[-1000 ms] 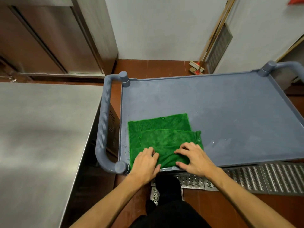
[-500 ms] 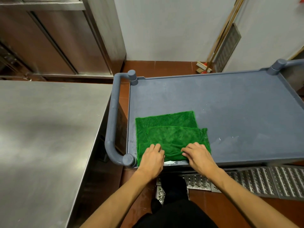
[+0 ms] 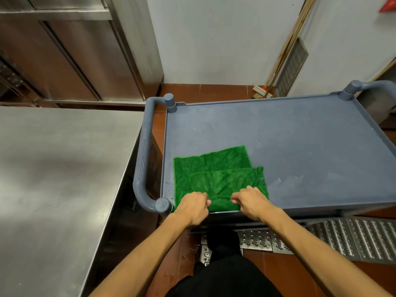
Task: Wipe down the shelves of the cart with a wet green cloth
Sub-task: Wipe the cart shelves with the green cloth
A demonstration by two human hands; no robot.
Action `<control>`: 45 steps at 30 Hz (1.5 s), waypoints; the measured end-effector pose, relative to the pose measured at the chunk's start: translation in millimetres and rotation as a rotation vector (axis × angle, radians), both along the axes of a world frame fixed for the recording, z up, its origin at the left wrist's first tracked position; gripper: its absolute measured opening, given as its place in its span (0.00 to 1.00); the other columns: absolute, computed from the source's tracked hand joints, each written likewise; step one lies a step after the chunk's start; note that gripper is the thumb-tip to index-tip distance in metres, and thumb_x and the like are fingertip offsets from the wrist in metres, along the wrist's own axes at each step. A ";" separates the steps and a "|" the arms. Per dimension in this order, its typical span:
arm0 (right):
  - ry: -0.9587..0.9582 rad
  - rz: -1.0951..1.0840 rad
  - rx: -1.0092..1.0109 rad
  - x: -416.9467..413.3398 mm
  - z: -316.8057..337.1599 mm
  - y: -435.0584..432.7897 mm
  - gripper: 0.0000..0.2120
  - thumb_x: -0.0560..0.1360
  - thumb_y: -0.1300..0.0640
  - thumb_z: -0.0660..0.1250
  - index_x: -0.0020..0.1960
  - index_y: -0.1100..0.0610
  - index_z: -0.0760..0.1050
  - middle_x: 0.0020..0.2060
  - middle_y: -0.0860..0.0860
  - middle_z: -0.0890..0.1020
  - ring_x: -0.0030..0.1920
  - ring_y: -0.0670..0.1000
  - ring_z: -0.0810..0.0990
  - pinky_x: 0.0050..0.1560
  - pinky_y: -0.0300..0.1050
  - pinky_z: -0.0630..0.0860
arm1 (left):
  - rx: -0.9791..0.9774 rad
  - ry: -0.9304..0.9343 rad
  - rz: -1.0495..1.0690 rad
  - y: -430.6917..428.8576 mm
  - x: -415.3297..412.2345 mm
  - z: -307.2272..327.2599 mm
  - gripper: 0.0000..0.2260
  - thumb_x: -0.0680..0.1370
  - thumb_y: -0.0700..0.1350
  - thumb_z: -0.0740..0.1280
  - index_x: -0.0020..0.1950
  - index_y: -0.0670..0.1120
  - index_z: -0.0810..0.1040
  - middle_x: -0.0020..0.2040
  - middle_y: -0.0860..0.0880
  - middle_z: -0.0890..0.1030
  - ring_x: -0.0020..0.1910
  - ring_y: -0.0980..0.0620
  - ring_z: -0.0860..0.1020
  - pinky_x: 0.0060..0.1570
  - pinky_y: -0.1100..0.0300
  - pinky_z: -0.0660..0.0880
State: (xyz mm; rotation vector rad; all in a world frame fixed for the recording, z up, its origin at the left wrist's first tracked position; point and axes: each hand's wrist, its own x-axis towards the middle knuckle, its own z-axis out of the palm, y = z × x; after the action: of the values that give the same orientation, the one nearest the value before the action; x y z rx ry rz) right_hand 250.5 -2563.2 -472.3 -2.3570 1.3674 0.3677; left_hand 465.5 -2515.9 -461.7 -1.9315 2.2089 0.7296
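A green cloth [image 3: 216, 170], folded with one layer offset over another, lies on the near left corner of the grey cart's top shelf [image 3: 289, 142]. My left hand [image 3: 192, 207] grips the cloth's near left edge with curled fingers. My right hand [image 3: 251, 201] pinches the near edge a little to the right. Both hands sit at the shelf's front rim. Water drops show on the shelf right of the cloth.
A steel worktop [image 3: 53, 179] stands close on the left, just beyond the cart's grey handle [image 3: 143, 166]. A second handle [image 3: 364, 86] is at the far right. Steel cabinets [image 3: 75, 50] stand behind; broom sticks [image 3: 278, 61] lean on the wall. Metal floor grating [image 3: 342, 239] runs under the cart's front.
Both hands have slid back toward the shelf's front edge and their flat fingers have curled onto the cloth's near edge. The cloth has stayed in place.
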 end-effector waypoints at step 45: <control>-0.367 0.002 -0.251 8.2 172.1 -311.0 0.22 0.72 0.40 0.72 0.60 0.50 0.76 0.46 0.48 0.74 0.49 0.52 0.75 0.52 0.51 0.74 | -0.666 -0.039 -0.029 -285.6 82.7 167.2 0.17 0.84 0.57 0.56 0.55 0.46 0.77 0.49 0.44 0.76 0.47 0.38 0.79 0.42 0.46 0.75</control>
State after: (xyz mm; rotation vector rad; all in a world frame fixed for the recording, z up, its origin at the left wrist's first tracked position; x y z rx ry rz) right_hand 258.7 -2874.2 -300.2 -2.4626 1.2930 -0.2421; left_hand 548.2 -2801.5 -294.5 -2.1217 2.6720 -0.0813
